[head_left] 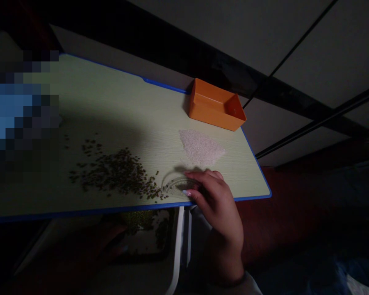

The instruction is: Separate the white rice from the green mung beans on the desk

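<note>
My right hand (pixel 217 205) pinches a clear half-round ruler (pixel 174 184) that lies flat near the front edge of the pale green table (pixel 110 102). The ruler's left end touches a spread of small green beans (pixel 117 174). Just beyond my fingers lies a pile of white rice (pixel 201 147). Below the table's front edge, in deep shadow, my left hand (pixel 107 241) grips a dark tray (pixel 150 237) with some green beans in it.
An orange plastic box (pixel 217 106) stands at the table's far right corner. The table has a blue rim and white legs (pixel 180 241). A blurred blue patch covers the far left. The surroundings are dark.
</note>
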### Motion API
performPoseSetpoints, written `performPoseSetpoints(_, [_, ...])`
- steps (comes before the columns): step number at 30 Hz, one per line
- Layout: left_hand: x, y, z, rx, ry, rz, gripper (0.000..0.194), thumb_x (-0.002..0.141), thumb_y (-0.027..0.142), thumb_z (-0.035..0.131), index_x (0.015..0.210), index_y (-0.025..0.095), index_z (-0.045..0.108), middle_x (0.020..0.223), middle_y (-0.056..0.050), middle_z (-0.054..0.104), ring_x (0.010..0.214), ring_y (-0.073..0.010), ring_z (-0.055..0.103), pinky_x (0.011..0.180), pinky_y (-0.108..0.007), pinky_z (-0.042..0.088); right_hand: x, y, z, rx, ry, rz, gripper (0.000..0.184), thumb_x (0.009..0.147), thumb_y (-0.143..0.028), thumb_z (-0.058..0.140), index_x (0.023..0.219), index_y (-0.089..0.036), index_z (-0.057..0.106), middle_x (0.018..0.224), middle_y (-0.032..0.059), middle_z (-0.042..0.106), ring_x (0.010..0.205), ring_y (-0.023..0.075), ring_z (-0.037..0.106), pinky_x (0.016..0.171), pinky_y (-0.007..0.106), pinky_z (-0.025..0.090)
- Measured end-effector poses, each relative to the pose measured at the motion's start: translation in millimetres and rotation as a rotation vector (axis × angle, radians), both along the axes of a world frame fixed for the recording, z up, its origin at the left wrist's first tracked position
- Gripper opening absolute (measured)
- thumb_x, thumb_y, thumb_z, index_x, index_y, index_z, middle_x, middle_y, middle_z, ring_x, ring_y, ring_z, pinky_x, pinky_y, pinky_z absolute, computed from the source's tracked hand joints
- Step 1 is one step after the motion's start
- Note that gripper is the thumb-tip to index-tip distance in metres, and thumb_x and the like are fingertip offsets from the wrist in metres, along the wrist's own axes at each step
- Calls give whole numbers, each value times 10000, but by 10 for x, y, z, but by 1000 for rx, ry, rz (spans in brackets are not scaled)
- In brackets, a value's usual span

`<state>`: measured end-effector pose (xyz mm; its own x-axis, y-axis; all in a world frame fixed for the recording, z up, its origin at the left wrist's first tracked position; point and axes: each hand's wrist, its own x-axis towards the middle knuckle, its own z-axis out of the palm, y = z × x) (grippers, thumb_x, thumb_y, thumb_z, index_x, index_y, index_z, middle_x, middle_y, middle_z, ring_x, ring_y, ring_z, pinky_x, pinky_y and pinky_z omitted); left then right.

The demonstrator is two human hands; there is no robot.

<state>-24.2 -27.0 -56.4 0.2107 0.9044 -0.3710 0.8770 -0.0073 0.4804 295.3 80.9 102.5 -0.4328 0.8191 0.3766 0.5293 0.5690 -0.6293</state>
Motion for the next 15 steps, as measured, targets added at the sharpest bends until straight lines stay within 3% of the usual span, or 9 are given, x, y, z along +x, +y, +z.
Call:
performPoseSetpoints(4, [-9,-23,-11,-56,-2,8,480,876,613,500,1259,418,713,1391,-11,733,1277,-333,683,1101,-518,556,15,-1,13,-5,9,26,251,976,-213,677,1223,-253,688,899,0,743,865,204,640,857,384,439])
performPoseSetpoints(9, [-15,-28,-39,-73,47,-14,524,884,623,460,1300,404,692,1430,-36,706,1305,-364,661,1140,-593,507,102,-20,21,-12,44,10,298,976,-191,669,1254,-300,678,914,-17,724,854,189,621,844,377,436])
performPoseSetpoints(15, [4,3,-22,-62,51,-13,515,876,631,465,1286,421,696,1420,-26,714,1304,-367,662,1134,-589,514,133,-25,27,-28,23,41,304,972,-193,677,1255,-305,675,880,-24,719,843,190,620,840,382,426])
